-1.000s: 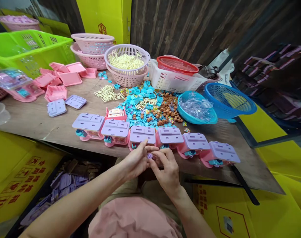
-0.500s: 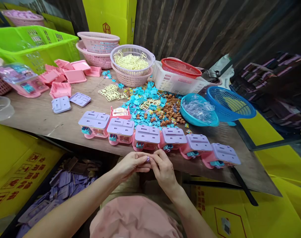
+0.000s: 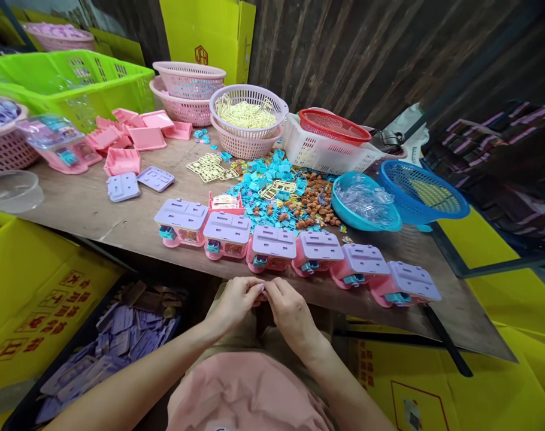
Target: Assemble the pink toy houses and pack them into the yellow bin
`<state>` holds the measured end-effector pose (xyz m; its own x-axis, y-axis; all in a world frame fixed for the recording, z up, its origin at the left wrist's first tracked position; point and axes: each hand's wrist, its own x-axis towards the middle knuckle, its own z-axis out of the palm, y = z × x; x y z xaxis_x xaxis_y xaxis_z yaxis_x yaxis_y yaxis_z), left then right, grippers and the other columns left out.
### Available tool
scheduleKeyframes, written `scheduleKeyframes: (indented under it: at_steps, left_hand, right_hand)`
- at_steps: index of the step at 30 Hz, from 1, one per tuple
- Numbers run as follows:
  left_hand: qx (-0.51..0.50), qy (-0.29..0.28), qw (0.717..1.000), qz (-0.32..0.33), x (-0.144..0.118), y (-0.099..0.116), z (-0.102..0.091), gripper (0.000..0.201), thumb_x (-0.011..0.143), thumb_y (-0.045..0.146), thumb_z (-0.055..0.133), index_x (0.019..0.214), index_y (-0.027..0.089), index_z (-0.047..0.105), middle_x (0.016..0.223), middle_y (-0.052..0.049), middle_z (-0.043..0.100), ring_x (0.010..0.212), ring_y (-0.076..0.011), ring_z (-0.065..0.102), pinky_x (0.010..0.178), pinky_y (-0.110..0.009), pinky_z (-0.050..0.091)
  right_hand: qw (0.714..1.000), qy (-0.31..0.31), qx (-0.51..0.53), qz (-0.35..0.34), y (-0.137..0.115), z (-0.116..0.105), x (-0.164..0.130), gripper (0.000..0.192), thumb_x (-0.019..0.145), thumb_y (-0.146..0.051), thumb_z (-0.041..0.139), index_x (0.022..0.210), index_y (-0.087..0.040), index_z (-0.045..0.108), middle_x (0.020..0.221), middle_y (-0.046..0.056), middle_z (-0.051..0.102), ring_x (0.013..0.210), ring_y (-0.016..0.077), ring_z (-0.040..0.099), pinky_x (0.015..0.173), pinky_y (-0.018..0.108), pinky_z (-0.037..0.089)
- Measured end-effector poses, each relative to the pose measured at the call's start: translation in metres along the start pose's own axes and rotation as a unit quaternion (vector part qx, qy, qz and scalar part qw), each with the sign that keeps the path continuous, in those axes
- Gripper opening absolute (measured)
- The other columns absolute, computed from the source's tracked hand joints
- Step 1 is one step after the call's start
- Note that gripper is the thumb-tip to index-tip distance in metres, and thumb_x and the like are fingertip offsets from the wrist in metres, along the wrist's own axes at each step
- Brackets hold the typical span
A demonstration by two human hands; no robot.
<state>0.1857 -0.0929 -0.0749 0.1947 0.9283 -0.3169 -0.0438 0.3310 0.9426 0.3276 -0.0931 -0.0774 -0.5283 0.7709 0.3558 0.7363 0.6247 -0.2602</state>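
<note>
Just off the table's near edge, my left hand (image 3: 237, 301) and my right hand (image 3: 287, 308) meet fingertip to fingertip. Between them is a small purple piece (image 3: 262, 288), mostly covered by the fingers, so its kind does not show. Both hands are closed in a pinch on it. Beyond them stands a row of several pink toy units with purple tops (image 3: 273, 240), each with a small blue drawer-like part at the front. A pink tray (image 3: 227, 202) with pale pieces in it sits behind the row.
Loose blue parts (image 3: 272, 167) and brown pieces (image 3: 315, 200) lie heaped mid-table. Behind are a lilac basket (image 3: 218, 108), a white crate (image 3: 308, 149), a turquoise bowl (image 3: 366, 221) and a green crate (image 3: 124, 90). Purple panels (image 3: 115, 341) fill a box below left.
The view has shifted, so the table appears slightly further right. My hands still pinch the small purple piece, and their fingers have closed further over it.
</note>
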Motion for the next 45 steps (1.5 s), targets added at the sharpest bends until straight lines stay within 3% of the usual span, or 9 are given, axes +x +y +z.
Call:
scheduleKeyframes:
  at_steps: [4,10,19,21,23,25,28,31,45]
  left_hand:
    - [0.079,-0.011,0.997,0.015,0.000,0.005,-0.005,0.021,0.073,0.023,0.050,0.073,0.016,0.070,0.073,-0.006,0.069,0.071,-0.0209,0.064,0.067,-0.029,0.050]
    - [0.009,-0.119,0.986,-0.112,0.008,0.016,-0.017,0.014,0.068,0.022,0.056,0.069,0.013,0.066,0.065,-0.004,0.067,0.067,-0.0173,0.064,0.067,-0.028,0.049]
    - [0.041,-0.246,0.955,-0.158,0.017,0.022,-0.032,0.014,0.073,0.025,0.057,0.068,0.014,0.064,0.063,-0.005,0.068,0.058,-0.0141,0.063,0.060,-0.024,0.047]
    - [0.094,-0.211,0.968,-0.102,0.018,0.032,-0.033,0.018,0.077,0.028,0.054,0.070,0.015,0.064,0.057,-0.004,0.064,0.052,-0.0149,0.061,0.058,-0.025,0.046]
    - [0.181,-0.104,0.977,0.037,0.022,0.048,-0.034,0.019,0.081,0.027,0.050,0.080,0.017,0.066,0.060,-0.004,0.063,0.057,-0.0170,0.060,0.063,-0.028,0.046]
    - [0.281,-0.003,0.937,0.208,0.031,0.066,-0.035,0.023,0.082,0.026,0.050,0.098,0.021,0.066,0.082,-0.007,0.066,0.080,-0.0216,0.061,0.080,-0.033,0.044]
    - [0.430,-0.016,0.837,0.337,0.057,0.081,-0.036,0.043,0.078,0.028,0.062,0.120,0.026,0.057,0.123,-0.010,0.054,0.118,-0.0295,0.043,0.102,-0.041,0.025]
    - [0.507,-0.081,0.801,0.306,0.088,0.074,-0.035,0.054,0.076,0.040,0.065,0.126,0.026,0.052,0.123,-0.012,0.052,0.119,-0.0324,0.040,0.104,-0.043,0.017]
    - [0.483,-0.067,0.829,0.272,0.112,0.060,-0.027,0.068,0.079,0.061,0.050,0.126,0.013,0.051,0.104,-0.016,0.057,0.106,-0.0321,0.046,0.104,-0.042,0.011]
  right_hand:
    - [0.997,-0.008,-0.043,-0.065,-0.002,-0.008,0.006,0.027,0.092,-0.008,0.034,0.078,-0.016,0.056,0.071,0.004,0.055,0.066,0.0167,0.049,0.058,0.028,0.041]
    - [0.981,-0.041,-0.091,-0.168,0.000,-0.018,0.012,0.025,0.090,-0.008,0.036,0.083,-0.016,0.059,0.071,0.005,0.055,0.066,0.0188,0.045,0.057,0.030,0.039]
    - [0.980,-0.058,-0.063,-0.182,0.006,-0.017,0.011,0.027,0.089,-0.004,0.033,0.079,-0.015,0.056,0.069,0.003,0.055,0.062,0.0155,0.049,0.054,0.026,0.038]
    - [0.986,-0.026,-0.061,-0.156,0.009,-0.011,0.012,0.028,0.090,-0.007,0.033,0.074,-0.017,0.054,0.064,0.002,0.055,0.058,0.0145,0.050,0.051,0.026,0.035]
    - [0.993,0.030,-0.036,-0.107,0.012,0.001,0.013,0.026,0.090,-0.013,0.036,0.070,-0.018,0.052,0.060,0.000,0.054,0.054,0.0127,0.051,0.051,0.025,0.035]
    - [0.994,0.105,-0.002,-0.036,0.013,0.016,0.016,0.024,0.089,-0.017,0.040,0.067,-0.019,0.050,0.057,-0.001,0.054,0.051,0.0111,0.051,0.051,0.023,0.036]
    - [0.981,0.188,0.016,0.048,0.012,0.040,0.020,0.022,0.086,-0.016,0.043,0.065,-0.020,0.048,0.055,-0.002,0.055,0.048,0.0110,0.051,0.051,0.023,0.036]
    - [0.972,0.219,0.008,0.082,0.012,0.055,0.024,0.021,0.083,-0.013,0.044,0.064,-0.021,0.047,0.053,-0.002,0.053,0.048,0.0126,0.050,0.051,0.024,0.035]
    - [0.961,0.260,0.016,0.089,0.027,0.064,0.022,0.019,0.085,-0.014,0.044,0.067,-0.022,0.046,0.056,-0.003,0.051,0.053,0.0137,0.051,0.055,0.025,0.039]
